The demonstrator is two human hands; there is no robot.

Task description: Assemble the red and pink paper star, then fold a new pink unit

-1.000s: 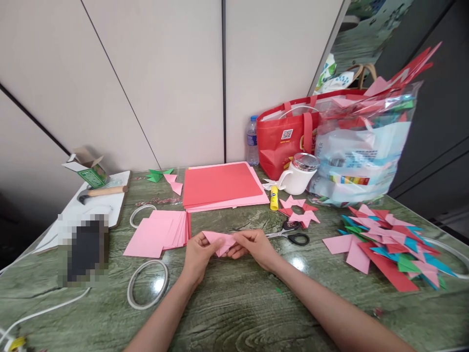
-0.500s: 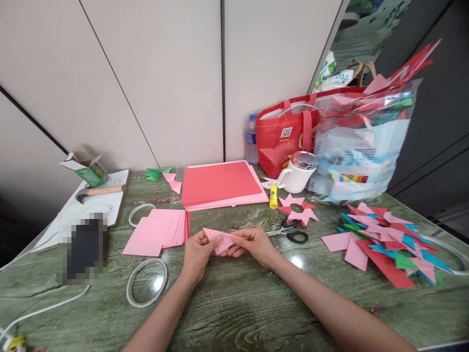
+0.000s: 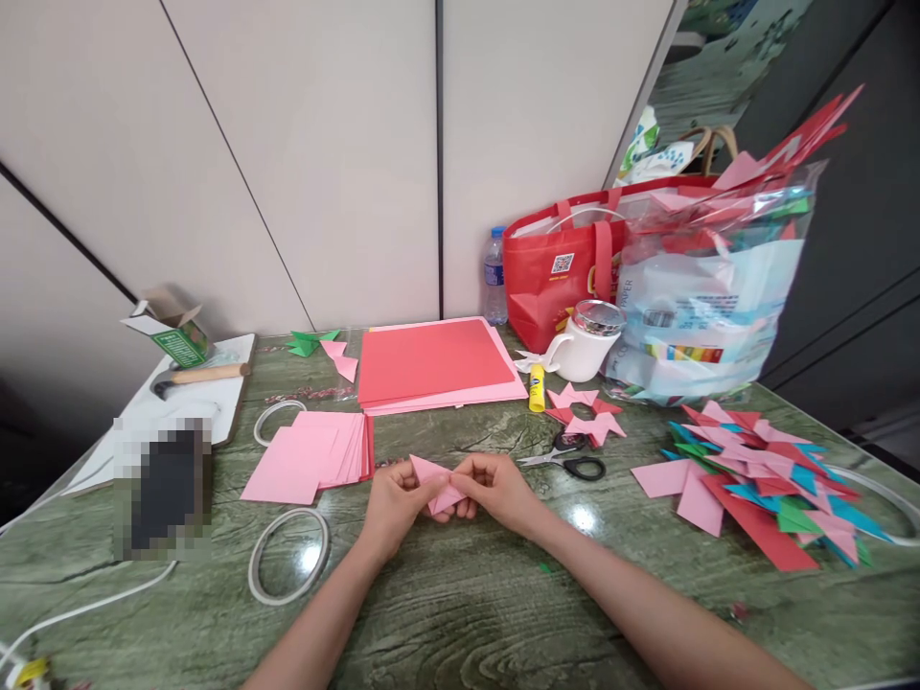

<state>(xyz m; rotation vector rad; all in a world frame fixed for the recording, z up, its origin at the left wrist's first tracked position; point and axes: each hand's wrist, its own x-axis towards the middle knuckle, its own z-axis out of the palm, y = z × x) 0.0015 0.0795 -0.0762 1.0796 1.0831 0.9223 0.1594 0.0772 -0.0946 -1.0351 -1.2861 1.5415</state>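
Observation:
A small folded pink paper piece (image 3: 435,482) is pinched between both of my hands just above the green marbled table (image 3: 460,613). My left hand (image 3: 392,506) grips its left side with closed fingers. My right hand (image 3: 495,489) grips its right side, thumb and fingers pressed on the fold. A stack of pink square sheets (image 3: 309,456) lies just left of my hands. Scissors (image 3: 571,462) lie just right of my right hand.
Red and pink large sheets (image 3: 431,366) lie behind. A pink-red paper star (image 3: 586,412), glue stick (image 3: 538,388), white mug (image 3: 586,343), water bottle (image 3: 495,276), red bag (image 3: 561,264) and plastic bag (image 3: 711,287) stand to the right. Folded coloured pieces (image 3: 762,474) pile far right. Tape rings (image 3: 287,556), phone (image 3: 165,489) left.
The pink piece has been folded narrower and my hands have closed in toward each other, now pinching it nearer the middle and slightly lower.

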